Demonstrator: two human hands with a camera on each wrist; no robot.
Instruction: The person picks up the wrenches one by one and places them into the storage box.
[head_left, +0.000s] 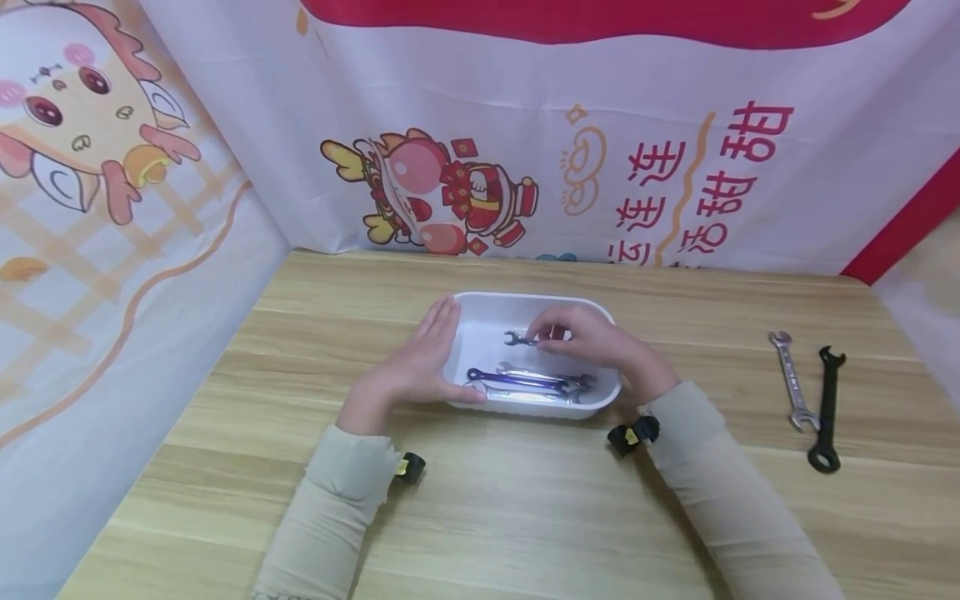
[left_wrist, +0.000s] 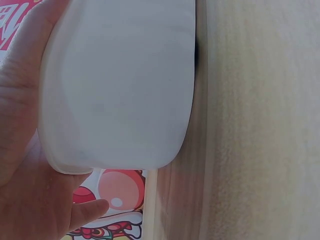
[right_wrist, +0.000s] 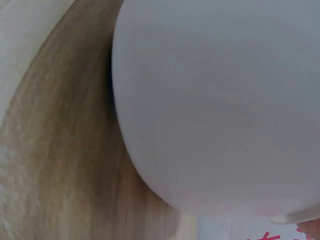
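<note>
Toward the far side of the table [head_left: 510, 508], just short of the backdrop [head_left: 555, 92], I see a white tray [head_left: 483, 317] with a person's hands at it. The right hand [head_left: 581, 337] reaches in over the right end, thumb and fingers pinching a small wrench [head_left: 515, 338], its open end poking out to the left; I can't tell whether it touches the tray floor. The left hand [head_left: 420, 358] lies against the left end, its fingers straight along the far part and its thumb stretched out at the near rim, spread rather than curled.

Beneath the pinched piece, toward the near wall, other wrenches lie lengthwise: a blue wrench [head_left: 517, 381] plain to see, with silver ones [head_left: 532, 394] close about it, too bunched for me to count.

Well off to the right, a silver wrench [head_left: 792, 381] and a black wrench [head_left: 827, 408] lie side by side on the wood, lower ends close together. Both arms wear pale sleeves [head_left: 738, 492], with a small black camera [head_left: 633, 436] at each wrist. From both wrists, the tray's smooth outer wall fills much of the view
</note>
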